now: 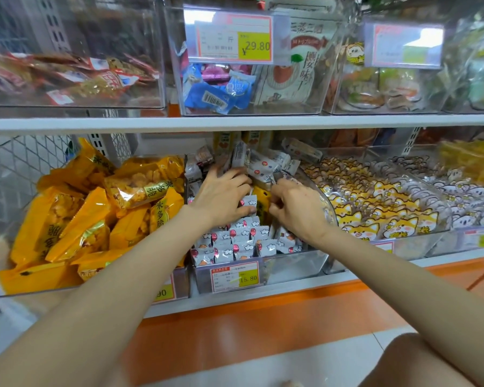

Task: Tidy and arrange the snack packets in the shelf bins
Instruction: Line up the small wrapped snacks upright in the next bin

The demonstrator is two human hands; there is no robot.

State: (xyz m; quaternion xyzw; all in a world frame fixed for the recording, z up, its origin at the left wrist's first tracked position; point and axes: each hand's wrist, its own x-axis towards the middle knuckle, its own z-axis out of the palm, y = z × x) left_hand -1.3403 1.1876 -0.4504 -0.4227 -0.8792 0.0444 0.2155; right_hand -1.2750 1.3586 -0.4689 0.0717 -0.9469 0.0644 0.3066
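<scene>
Both hands reach into the clear middle bin (pixel 296 265) on the lower shelf. Small white snack packets (pixel 235 241) with cloud and balloon prints stand in neat rows at its front; loose ones (pixel 266 163) pile at the back. My left hand (pixel 221 195) lies on the packets with fingers spread, its fingertips and thumb touching a white packet (pixel 249 203). My right hand (pixel 296 208) has curled fingers that pinch at packets beside a yellow packet (pixel 261 201) wedged between the two hands. What the right fingers hold is partly hidden.
A bin of large yellow rice-cracker packets (pixel 95 219) sits to the left, a bin of fox-print packets (pixel 375 208) to the right. Upper shelf (pixel 235 122) holds clear bins with a 29.80 price tag (pixel 229 39). An orange ledge (pixel 263 317) runs below; a knee (pixel 419 361) shows bottom right.
</scene>
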